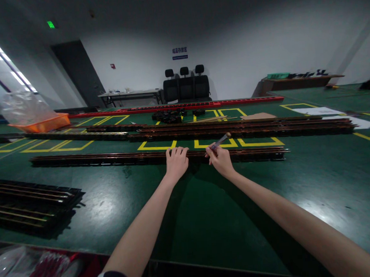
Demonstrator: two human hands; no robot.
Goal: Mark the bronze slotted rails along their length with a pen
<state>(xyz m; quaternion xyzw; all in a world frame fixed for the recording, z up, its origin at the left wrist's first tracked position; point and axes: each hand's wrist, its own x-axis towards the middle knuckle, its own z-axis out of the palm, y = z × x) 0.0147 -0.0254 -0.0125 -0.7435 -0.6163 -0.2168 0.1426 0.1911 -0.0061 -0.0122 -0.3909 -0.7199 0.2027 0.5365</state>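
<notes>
A long dark rail assembly with copper-coloured rods (pixel 111 158) lies crosswise on the green table (pixel 121 226) in front of me. My left hand (pixel 176 163) rests on its middle, fingers laid over the top and slightly apart; whether they grip it cannot be made out. To the right, my right hand (pixel 220 160) is closed around a slim brush-like tool with a clear handle (pixel 221 141). The tool slants, its brownish round end up and to the right. Its lower end, close to the rail, is hidden by my fingers.
Behind lies a longer bundle of similar rails (pixel 250 128), with black parts (pixel 167 115) beyond. More rails (pixel 26 202) lie at the left front. An orange tray (pixel 55 121) with a plastic bag stands at the back left. White papers (pixel 321 111) lie at the right.
</notes>
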